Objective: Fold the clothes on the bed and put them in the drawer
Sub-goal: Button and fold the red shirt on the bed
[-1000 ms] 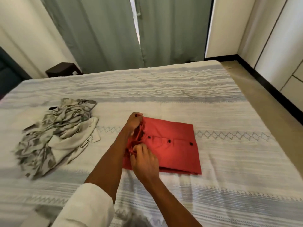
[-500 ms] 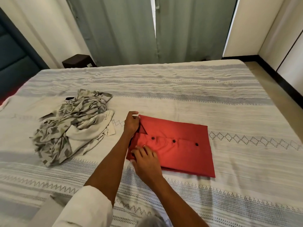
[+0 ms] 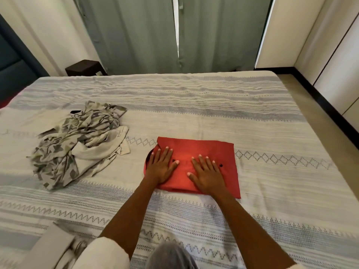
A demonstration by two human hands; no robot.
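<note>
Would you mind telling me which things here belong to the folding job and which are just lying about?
Part of the job:
red shirt, folded, pressed flat by the left hand and right hand
crumpled patterned clothes, unfolded
bed

Just lying about:
curtains
dark box beyond the bed
</note>
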